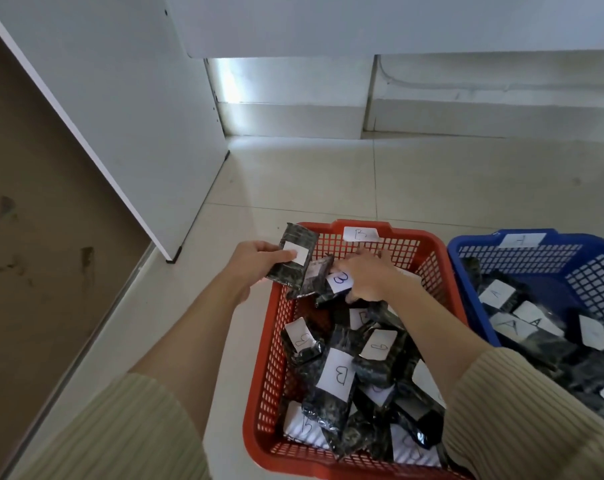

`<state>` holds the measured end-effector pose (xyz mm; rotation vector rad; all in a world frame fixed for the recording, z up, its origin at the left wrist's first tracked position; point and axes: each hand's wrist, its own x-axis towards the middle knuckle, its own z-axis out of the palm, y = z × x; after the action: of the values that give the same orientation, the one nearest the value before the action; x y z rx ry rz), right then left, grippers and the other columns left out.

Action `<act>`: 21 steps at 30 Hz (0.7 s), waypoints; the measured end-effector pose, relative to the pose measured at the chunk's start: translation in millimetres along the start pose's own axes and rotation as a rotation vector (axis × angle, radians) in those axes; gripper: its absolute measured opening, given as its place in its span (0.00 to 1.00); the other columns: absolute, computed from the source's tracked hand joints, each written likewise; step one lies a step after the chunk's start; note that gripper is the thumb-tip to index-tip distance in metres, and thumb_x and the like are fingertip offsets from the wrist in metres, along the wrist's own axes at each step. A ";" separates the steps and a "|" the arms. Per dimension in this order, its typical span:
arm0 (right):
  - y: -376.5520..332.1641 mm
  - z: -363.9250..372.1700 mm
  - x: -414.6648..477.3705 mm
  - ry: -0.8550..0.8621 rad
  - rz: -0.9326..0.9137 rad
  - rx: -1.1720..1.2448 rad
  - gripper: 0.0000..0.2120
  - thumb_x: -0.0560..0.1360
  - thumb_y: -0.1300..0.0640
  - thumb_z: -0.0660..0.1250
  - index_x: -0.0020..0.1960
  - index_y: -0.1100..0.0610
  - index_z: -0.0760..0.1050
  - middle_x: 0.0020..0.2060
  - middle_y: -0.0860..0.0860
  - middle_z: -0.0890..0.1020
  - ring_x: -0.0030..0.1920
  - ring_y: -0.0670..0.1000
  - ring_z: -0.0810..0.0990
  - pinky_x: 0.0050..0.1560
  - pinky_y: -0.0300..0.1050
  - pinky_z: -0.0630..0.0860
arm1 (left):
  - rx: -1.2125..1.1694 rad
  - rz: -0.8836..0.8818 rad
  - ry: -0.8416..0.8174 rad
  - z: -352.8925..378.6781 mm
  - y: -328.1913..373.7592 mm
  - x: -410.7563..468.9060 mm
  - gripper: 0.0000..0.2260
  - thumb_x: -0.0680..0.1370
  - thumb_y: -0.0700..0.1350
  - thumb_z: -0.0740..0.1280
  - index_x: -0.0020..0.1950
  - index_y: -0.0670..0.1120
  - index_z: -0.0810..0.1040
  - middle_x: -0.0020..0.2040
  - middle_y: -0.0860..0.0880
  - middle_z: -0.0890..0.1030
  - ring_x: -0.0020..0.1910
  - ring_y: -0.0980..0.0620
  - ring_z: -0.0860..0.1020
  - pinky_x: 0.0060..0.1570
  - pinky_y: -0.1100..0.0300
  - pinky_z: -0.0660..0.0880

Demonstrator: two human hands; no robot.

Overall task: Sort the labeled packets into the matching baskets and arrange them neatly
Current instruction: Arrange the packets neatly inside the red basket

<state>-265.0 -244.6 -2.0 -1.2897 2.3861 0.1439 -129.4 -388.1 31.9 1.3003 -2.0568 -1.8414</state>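
A red basket (428,247) tagged B stands on the floor, filled with several dark packets with white B labels, such as one in the middle (331,389). My left hand (255,261) grips a stack of dark packets (295,261) at the basket's far left corner. My right hand (370,275) reaches into the far part of the basket, fingers spread and resting on a packet labelled B (338,284). To the right, a blue basket (473,244) tagged A holds packets with A labels (498,294).
Pale floor tiles (328,174) stretch beyond the baskets. A white cabinet panel (120,116) stands to the left, with a brown surface (34,237) further left. White wall and skirting (467,109) run along the back.
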 end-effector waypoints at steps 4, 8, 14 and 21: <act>2.9 -23.4 -6.4 0.005 -0.022 -0.056 0.32 0.70 0.61 0.72 0.70 0.45 0.67 0.70 0.53 0.67 0.74 0.55 0.52 0.70 0.66 0.46 | 0.022 -0.001 0.005 -0.8 0.4 -1.6 0.13 0.73 0.47 0.72 0.52 0.41 0.77 0.44 0.46 0.82 0.41 0.53 0.79 0.36 0.63 0.70; 21.5 -40.3 -22.1 0.052 0.077 -0.088 0.28 0.70 0.59 0.71 0.68 0.46 0.69 0.67 0.53 0.70 0.71 0.56 0.58 0.69 0.64 0.53 | 0.043 0.000 0.017 2.5 2.9 -4.3 0.12 0.73 0.47 0.72 0.51 0.42 0.77 0.43 0.47 0.81 0.40 0.53 0.78 0.35 0.62 0.69; 52.7 -18.6 -38.0 0.190 0.379 -0.114 0.21 0.72 0.44 0.68 0.60 0.52 0.72 0.56 0.51 0.77 0.62 0.55 0.69 0.63 0.59 0.61 | -0.028 0.069 0.120 13.4 -0.7 -11.0 0.08 0.73 0.45 0.72 0.46 0.44 0.75 0.39 0.49 0.80 0.36 0.56 0.78 0.31 0.66 0.68; 25.5 -13.4 -41.6 0.518 0.273 0.134 0.24 0.75 0.39 0.61 0.64 0.52 0.72 0.62 0.50 0.75 0.65 0.53 0.68 0.64 0.56 0.64 | -0.132 0.116 0.139 24.6 0.1 -14.7 0.11 0.72 0.46 0.73 0.50 0.43 0.78 0.40 0.48 0.83 0.33 0.55 0.81 0.27 0.67 0.73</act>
<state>-270.1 -201.8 24.5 -1.0240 2.9405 -0.3046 -134.3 -359.9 32.0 1.2116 -1.8655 -1.7514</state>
